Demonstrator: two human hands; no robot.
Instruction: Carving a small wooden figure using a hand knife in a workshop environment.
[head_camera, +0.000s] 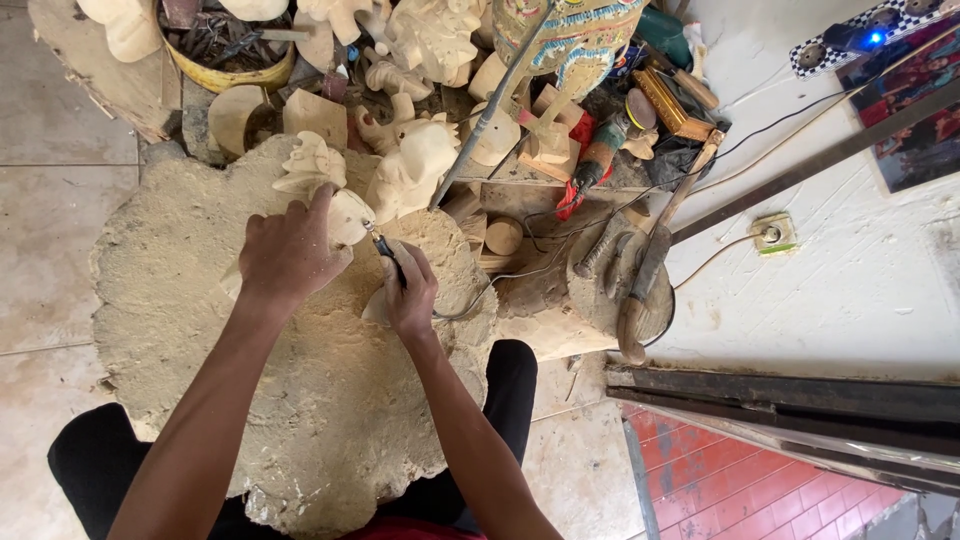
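Overhead view of a seated person working at a broad, sawdust-covered wooden slab (200, 340) that serves as the bench. The left hand (288, 255) lies over a pale unfinished wood carving (325, 185), its grip clamped on the carving's lower part and pressing it against the slab near the far edge. The right hand (408, 290), just right of the carving, has its grip closed around a slim dark rotary tool (385, 250) whose tip touches the carving's side; a thin cable (470, 300) runs from the hand off to the right. Beyond the carving lie more pale carved figures (420, 160), wood offcuts and a yellow bowl of tools (230, 75). Right of the carving, a round wooden block (625, 285) stands on the floor, and farther right a wall socket (773, 235) sits on the white surface.
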